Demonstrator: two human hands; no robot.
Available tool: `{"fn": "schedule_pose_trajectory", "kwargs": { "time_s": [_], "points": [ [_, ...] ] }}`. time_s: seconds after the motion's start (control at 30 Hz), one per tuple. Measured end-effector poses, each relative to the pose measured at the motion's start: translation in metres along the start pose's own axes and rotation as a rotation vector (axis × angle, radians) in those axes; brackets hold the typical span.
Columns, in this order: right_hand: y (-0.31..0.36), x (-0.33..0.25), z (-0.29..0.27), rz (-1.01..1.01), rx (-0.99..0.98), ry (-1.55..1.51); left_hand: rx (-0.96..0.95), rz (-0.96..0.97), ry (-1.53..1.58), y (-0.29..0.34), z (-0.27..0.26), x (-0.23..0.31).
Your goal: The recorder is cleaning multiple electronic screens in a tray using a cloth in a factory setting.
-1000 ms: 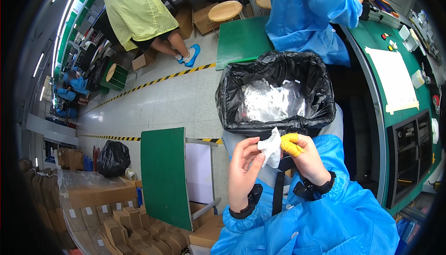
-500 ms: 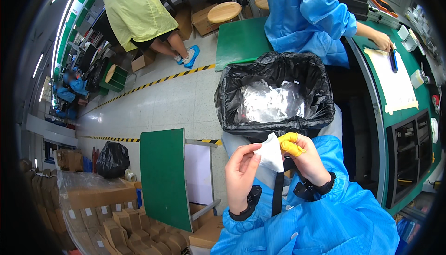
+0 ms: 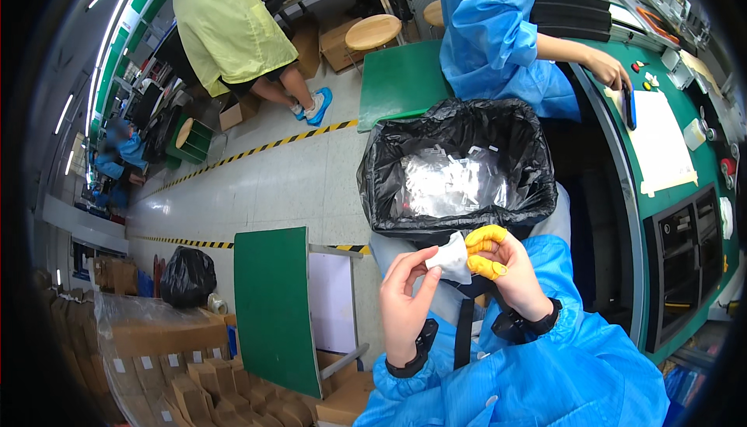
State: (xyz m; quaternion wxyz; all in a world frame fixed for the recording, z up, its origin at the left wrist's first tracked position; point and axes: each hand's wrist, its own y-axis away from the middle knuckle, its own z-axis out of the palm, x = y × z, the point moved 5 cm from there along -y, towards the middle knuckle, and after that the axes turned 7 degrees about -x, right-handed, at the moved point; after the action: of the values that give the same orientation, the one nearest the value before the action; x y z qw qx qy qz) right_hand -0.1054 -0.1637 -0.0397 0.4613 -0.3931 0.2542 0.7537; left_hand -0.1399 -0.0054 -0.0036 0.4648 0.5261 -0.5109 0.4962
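A small white piece that looks like folded cloth [image 3: 451, 261] is held between my two hands, low in front of my lap. My left hand [image 3: 405, 291] pinches its left edge between thumb and fingertips. On the other side my right hand [image 3: 506, 263], with yellow finger covers on the thumb and a finger, grips the right edge. Just beyond my hands stands a bin lined with a black bag [image 3: 381, 193]. Inside it lie many clear plastic pieces [image 3: 451, 182].
A green-topped bench [image 3: 599, 57] runs along the right, where a co-worker's hand [image 3: 611, 69] holds a dark blue tool over a pale sheet [image 3: 661, 143]. A green board [image 3: 272, 310] stands at left, near cardboard pieces [image 3: 202, 388]. Another person in yellow [image 3: 229, 26] stands farther off.
The white piece has turned and looks shorter and broader between my fingers. The co-worker's hand with the blue tool has shifted left on the bench. My view has shifted slightly.
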Motion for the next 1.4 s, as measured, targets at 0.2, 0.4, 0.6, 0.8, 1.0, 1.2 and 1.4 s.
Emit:
{"fn": "schedule_pose_trajectory", "kwargs": {
  "time_s": [0.2, 0.4, 0.6, 0.8, 1.0, 1.2, 1.4],
  "points": [
    [0.002, -0.002, -0.002, -0.071, 0.021, 0.006, -0.016, 0.013, -0.022, -0.003, 0.005, -0.001],
    [0.004, -0.012, -0.003, -0.117, 0.017, 0.001, -0.067, -0.003, 0.131, -0.003, 0.014, 0.002],
    [0.005, -0.013, -0.006, -0.174, 0.031, 0.012, 0.022, -0.006, 0.325, -0.007, 0.018, 0.005],
    [0.009, -0.016, -0.007, -0.240, 0.038, 0.143, 0.071, 0.011, 0.338, -0.007, 0.020, -0.002],
    [0.008, -0.015, -0.005, -0.237, 0.017, 0.143, 0.075, 0.004, 0.383, -0.011, 0.023, -0.006],
    [0.007, -0.017, -0.012, -0.213, 0.031, 0.099, -0.043, -0.085, 0.486, -0.016, 0.031, -0.009],
    [0.005, -0.013, -0.020, -0.166, 0.106, -0.001, -0.002, 0.030, 0.247, -0.012, 0.028, -0.003]
  ]
}}
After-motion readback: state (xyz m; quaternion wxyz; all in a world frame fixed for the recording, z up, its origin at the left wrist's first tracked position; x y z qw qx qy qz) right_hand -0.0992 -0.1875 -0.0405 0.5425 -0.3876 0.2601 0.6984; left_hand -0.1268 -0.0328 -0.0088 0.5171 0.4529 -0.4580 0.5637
